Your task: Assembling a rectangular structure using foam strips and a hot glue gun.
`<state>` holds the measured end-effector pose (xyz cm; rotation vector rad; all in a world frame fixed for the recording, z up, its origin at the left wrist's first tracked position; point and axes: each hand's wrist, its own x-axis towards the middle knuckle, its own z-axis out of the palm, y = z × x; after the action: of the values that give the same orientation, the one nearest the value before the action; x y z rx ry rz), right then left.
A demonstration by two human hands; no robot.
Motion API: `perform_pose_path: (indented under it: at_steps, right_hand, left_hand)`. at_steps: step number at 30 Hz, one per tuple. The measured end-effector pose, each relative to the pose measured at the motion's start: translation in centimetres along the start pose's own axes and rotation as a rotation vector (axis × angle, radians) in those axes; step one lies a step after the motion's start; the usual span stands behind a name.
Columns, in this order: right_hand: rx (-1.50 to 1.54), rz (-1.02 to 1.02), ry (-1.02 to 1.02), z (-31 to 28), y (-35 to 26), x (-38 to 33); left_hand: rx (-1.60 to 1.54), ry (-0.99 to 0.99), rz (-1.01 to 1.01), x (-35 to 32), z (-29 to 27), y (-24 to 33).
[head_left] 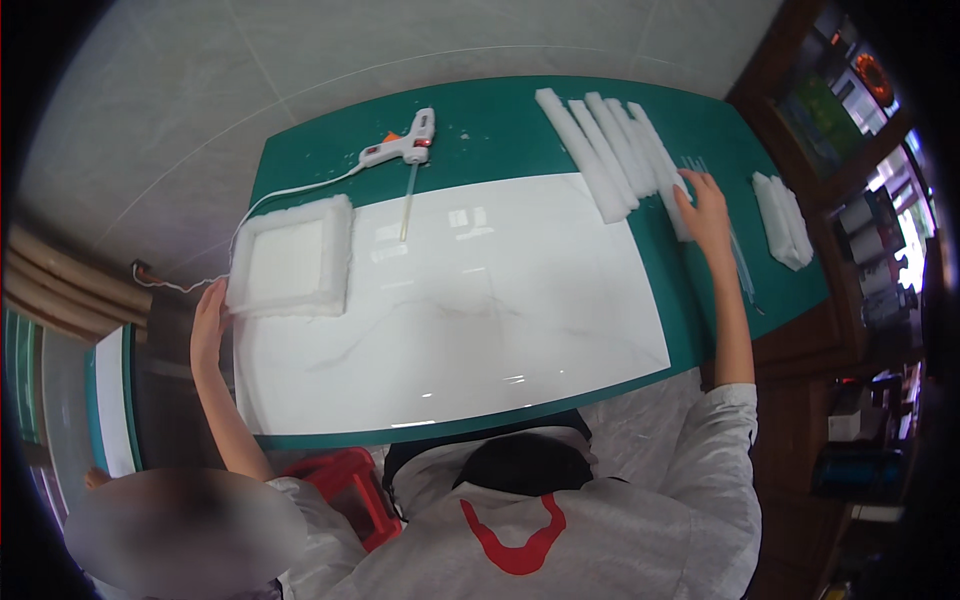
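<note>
White glue-gun cord (325, 184) seemingly touches the foam frame (336, 256).

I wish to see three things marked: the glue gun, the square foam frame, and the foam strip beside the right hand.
Glue gun (396, 152): head view, on its white body.
Foam frame (337, 255): head view, on its right wall.
Foam strip (655, 148): head view, on its upper half.

Sq wht foam tray (336, 262) L, wht strips (604, 153) R

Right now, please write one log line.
left hand: at foam tray | right hand: on foam strip | glue gun: on green tabletop
</note>
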<state>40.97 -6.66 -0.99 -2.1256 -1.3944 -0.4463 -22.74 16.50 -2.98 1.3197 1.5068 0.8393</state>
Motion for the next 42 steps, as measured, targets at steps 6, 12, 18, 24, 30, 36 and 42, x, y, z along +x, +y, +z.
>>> perform_pose_path:
  at_steps: [6,12,18,24,30,36,42]
  right_hand:
    - [0.079,0.087,-0.021,1.9,0.4,-1.0]
    - [0.061,0.018,0.049,3.5,-0.8,-1.4]
    - [0.035,-0.010,0.012,5.1,-1.8,-0.4]
    - [-0.029,0.163,-0.050,6.1,-2.2,0.8]
    - [-0.029,0.234,-0.011,6.6,-2.3,0.8]
    - [0.117,0.177,0.065,7.2,-1.2,0.4]
    - [0.208,0.180,0.084,7.2,-0.8,0.8]
  left_hand:
    - [0.045,0.024,-0.043,0.0,2.1,1.1]
    - [0.197,-0.044,-0.079,1.2,2.9,1.7]
    - [-0.222,-0.195,-0.178,1.4,4.1,2.2]
    - [-0.518,-0.159,-0.143,0.1,4.4,2.4]
    - [-0.649,-0.181,-0.064,-4.6,6.9,4.1]
    - [-0.661,-0.349,-0.151,-10.2,13.3,4.1]
    - [-0.558,-0.638,-0.143,-14.8,19.0,5.7]
